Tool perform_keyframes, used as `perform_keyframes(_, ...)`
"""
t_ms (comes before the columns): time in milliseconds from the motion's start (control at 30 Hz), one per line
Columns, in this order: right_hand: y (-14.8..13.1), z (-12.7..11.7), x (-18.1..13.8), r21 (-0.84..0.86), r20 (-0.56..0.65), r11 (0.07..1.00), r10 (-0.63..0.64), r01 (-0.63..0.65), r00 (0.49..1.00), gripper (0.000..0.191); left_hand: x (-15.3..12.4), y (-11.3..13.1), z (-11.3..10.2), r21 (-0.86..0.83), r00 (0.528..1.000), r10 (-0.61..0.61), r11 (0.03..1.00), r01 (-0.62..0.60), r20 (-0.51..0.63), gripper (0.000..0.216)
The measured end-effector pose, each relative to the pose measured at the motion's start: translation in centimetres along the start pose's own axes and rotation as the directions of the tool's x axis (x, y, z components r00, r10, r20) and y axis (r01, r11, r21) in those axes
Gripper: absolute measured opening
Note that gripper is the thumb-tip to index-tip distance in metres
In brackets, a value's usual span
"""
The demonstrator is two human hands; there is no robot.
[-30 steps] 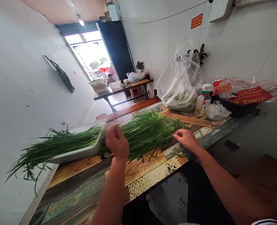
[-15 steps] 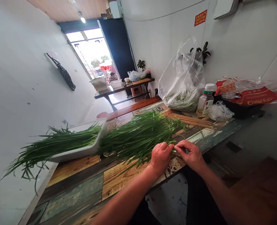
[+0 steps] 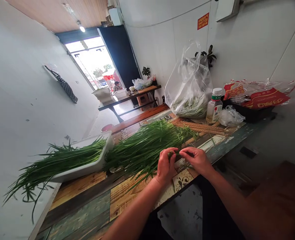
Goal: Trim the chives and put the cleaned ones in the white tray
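As the person leans over a patchwork wood-pattern table, I can see their 2 bare hands close together near its front edge. The left hand and right hand nearly meet over a few chive stems. The left hand's fingers curl tightly around the stems, and the right hand's fingers curve in from the other side, pinching them narrowly. From where I stand, the fingers hide most of the stems, so I cannot tell exactly how many there are.

Just behind both hands, a loose pile of long green chives lies directly on the table, its nearest blades close to the left wrist. To the left of the pile, a white rectangular tray holds a 2nd bunch of chives, with the leafy ends hanging over its far end and past the table's edge.

Farther along the table stands a clear plastic bag of greens, with a bottle with a green cap just beside it. A crumpled white plastic bag sits next to the bottle, near a black tray topped with red-printed packaging. A band of thin brown sticks lies on the table between the chives and the bottle.
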State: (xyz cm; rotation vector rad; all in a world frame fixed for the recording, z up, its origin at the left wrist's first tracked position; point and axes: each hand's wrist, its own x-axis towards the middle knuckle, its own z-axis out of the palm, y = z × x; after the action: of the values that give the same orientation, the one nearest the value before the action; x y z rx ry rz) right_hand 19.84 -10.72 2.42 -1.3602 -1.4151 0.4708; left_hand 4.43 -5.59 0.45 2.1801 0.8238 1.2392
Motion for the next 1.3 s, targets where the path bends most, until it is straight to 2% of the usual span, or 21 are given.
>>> perform_keyframes(100, -0.4, 0.0, 0.0, 0.042, -0.047, 0.998, 0.042, -0.040, 0.998, 0.025, 0.1, 0.2, 0.2, 0.047, 0.997, -0.001, 0.999, -0.003, 0.079, 0.016)
perform_keyframes(167, 0.0, 0.1, 0.2, 0.097, -0.057, 0.991, 0.098, -0.092, 0.994, 0.028, 0.5, 0.3, 0.2, 0.034, 0.992, -0.043, 0.999, 0.039, 0.119, 0.015)
perform_keyframes(300, 1.0, 0.5, 0.3, 0.155, -0.024, 0.973, 0.175, -0.169, 0.984, 0.034, 1.6, -0.2, -0.3, -0.111, 0.958, -0.162, 0.975, 0.192, 0.235, 0.022)
perform_keyframes(433, 1.3, 0.8, 0.3, 0.149, 0.070, 0.975, 0.155, -0.164, 0.985, 0.034, 2.2, -1.2, -0.6, -0.299, 0.920, -0.221, 0.899, 0.320, 0.323, 0.026)
perform_keyframes(500, 1.3, 0.5, 0.5, 0.091, 0.077, 0.987, 0.128, -0.135, 0.989, 0.032, 2.3, -1.4, -0.7, -0.347, 0.907, -0.216, 0.872, 0.345, 0.361, 0.024)
perform_keyframes(633, 1.6, -1.3, 1.5, -0.121, 0.178, 0.992, 0.052, -0.031, 0.983, 0.026, 2.4, -1.1, -0.8, -0.268, 0.910, -0.185, 0.917, 0.296, 0.371, 0.019)
perform_keyframes(700, 2.0, -2.3, 2.0, -0.202, 0.180, 0.979, 0.071, -0.034, 0.981, 0.027, 2.3, -1.0, -0.7, -0.221, 0.919, -0.198, 0.933, 0.283, 0.340, 0.017)
perform_keyframes(800, 2.5, -3.2, 2.4, -0.253, 0.013, 0.963, 0.101, -0.094, 0.995, 0.032, 2.2, -1.3, -0.5, -0.198, 0.921, -0.236, 0.931, 0.305, 0.309, 0.015)
perform_keyframes(900, 2.0, -3.0, 2.2, -0.268, -0.086, 0.963, -0.031, 0.007, 0.996, 0.034, 2.1, -1.7, -0.2, -0.185, 0.918, -0.244, 0.932, 0.311, 0.313, 0.014)
perform_keyframes(967, 1.3, -2.6, 1.8, -0.265, -0.040, 0.958, -0.123, 0.108, 0.992, 0.034, 2.1, -1.8, -0.2, -0.160, 0.922, -0.234, 0.943, 0.293, 0.309, 0.014)
perform_keyframes(1033, 0.7, -2.0, 1.7, -0.222, 0.071, 0.962, -0.143, 0.156, 0.987, 0.027, 2.2, -1.6, -0.4, -0.118, 0.929, -0.216, 0.958, 0.261, 0.299, 0.014)
perform_keyframes(1100, 0.7, -1.6, 1.7, -0.166, 0.166, 0.978, -0.098, 0.126, 0.981, 0.025, 2.3, -1.3, -0.6, -0.074, 0.939, -0.190, 0.973, 0.219, 0.287, 0.014)
perform_keyframes(1133, 1.0, -1.4, 1.9, -0.152, 0.174, 0.986, -0.049, 0.076, 0.983, 0.028, 2.3, -1.1, -0.7, -0.053, 0.946, -0.173, 0.979, 0.195, 0.275, 0.014)
perform_keyframes(1233, 2.5, -1.1, 2.0, -0.178, 0.047, 0.979, 0.109, -0.099, 0.993, 0.037, 2.0, -0.8, -0.8, 0.011, 0.968, -0.104, 0.994, 0.104, 0.228, 0.009)
perform_keyframes(1300, 3.3, -1.0, 1.8, -0.262, -0.004, 0.960, 0.098, -0.096, 0.995, 0.034, 1.8, -0.7, -0.7, 0.035, 0.976, -0.072, 0.997, 0.066, 0.206, 0.009)
